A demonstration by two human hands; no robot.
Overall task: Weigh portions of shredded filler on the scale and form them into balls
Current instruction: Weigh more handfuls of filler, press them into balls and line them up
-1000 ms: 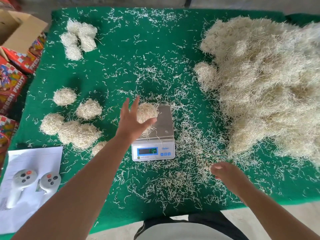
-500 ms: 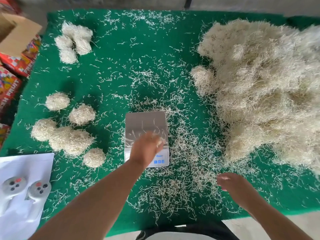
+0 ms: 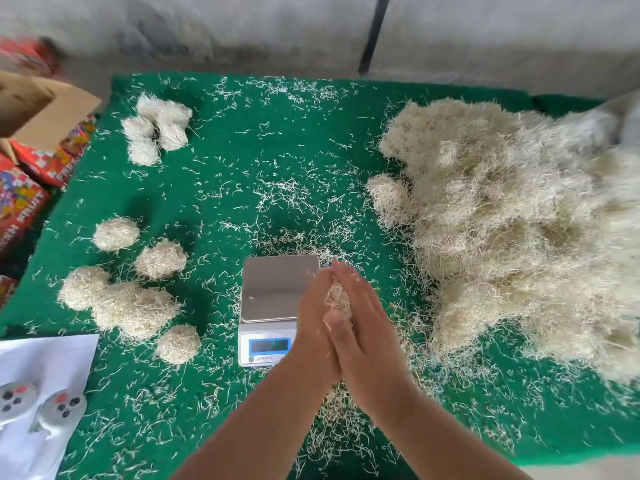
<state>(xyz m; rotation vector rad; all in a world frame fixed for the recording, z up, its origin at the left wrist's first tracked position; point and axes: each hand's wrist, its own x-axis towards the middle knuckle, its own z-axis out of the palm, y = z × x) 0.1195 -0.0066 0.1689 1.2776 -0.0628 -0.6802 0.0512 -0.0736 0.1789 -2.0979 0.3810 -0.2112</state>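
Two hands, left hand (image 3: 313,317) and right hand (image 3: 362,327), press a filler portion (image 3: 336,299) between straight fingers at lower centre, beside the bare scale (image 3: 277,289). I judge balling underway; next it joins the finished balls (image 3: 138,289) at left.

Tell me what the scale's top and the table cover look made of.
Scale: its top looks like brushed steel, grey with a dull sheen; the body seems to be white plastic. Cover: green and matte, nubby like felt or thin carpet, likely fabric.

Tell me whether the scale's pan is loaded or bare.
Bare: the scale pan shows only a few stray shreds; both hands hold the portion beside it.
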